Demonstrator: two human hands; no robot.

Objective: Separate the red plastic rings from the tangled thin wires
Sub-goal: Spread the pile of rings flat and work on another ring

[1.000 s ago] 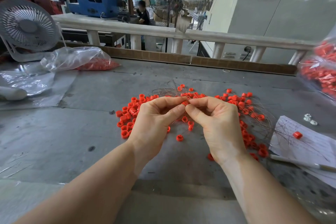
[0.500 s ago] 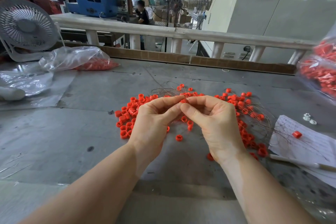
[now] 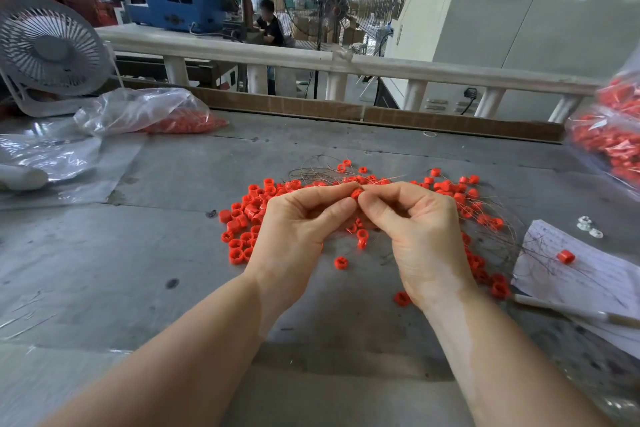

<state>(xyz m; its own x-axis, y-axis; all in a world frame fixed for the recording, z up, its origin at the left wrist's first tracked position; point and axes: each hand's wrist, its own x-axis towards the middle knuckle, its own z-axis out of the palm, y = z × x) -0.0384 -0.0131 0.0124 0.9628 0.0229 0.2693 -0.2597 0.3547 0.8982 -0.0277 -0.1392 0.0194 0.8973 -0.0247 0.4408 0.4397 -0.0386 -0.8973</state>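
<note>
1. A red ring (image 3: 356, 193) sits pinched between both hands' fingertips, above the ring pile (image 3: 249, 218).
2. Left hand (image 3: 298, 229) and right hand (image 3: 419, 236) both pinch it; thin wires (image 3: 322, 173) lie just beyond.
3. Best to slide the ring along its wire, not yank it.
4. Grey table (image 3: 173, 253); fan (image 3: 48, 45) far left, bagged rings (image 3: 613, 146) far right.

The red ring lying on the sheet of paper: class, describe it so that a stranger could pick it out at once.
Start at the grey table and go to the white handwritten paper at its right edge. One red ring lies on that paper, near thin wires. It alone sits on paper; the others lie on bare table or in bags.
</note>
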